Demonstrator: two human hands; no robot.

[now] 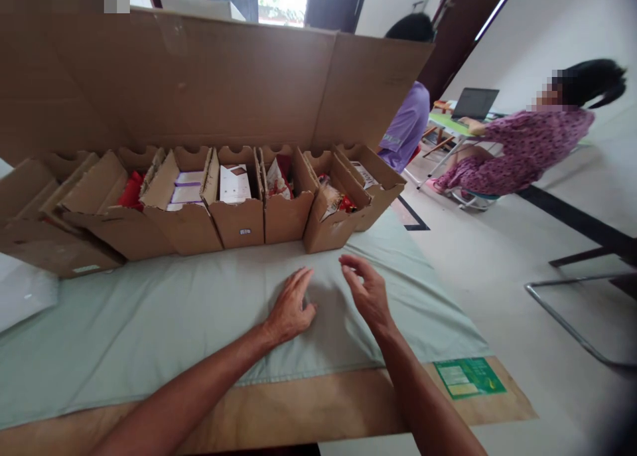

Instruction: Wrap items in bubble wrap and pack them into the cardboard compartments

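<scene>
Over the pale green cloth (pixel 199 310), my left hand (pixel 292 306) is held with its fingers stretched forward and the thumb apart, holding nothing. To its right, my right hand (pixel 365 287) has its fingers curved and parted from the thumb, with nothing between them. Just beyond both hands stands a cardboard bin (pixel 334 227) with crinkly red and clear packets (pixel 334 197) inside. Left of it, another cardboard bin (pixel 284 217) contains a red and white packet (pixel 279 178). A white box (pixel 233 185) lies in the bin with a small label (pixel 245 231).
More bins hold purple-edged white boxes (pixel 188 187), a red packet (pixel 131 190) and a printed package (pixel 365 174). A tall cardboard panel (pixel 213 84) rises behind the row. A green sheet (pixel 468 378) lies at the table's right corner. Two people sit beyond, one by a laptop (pixel 475 103).
</scene>
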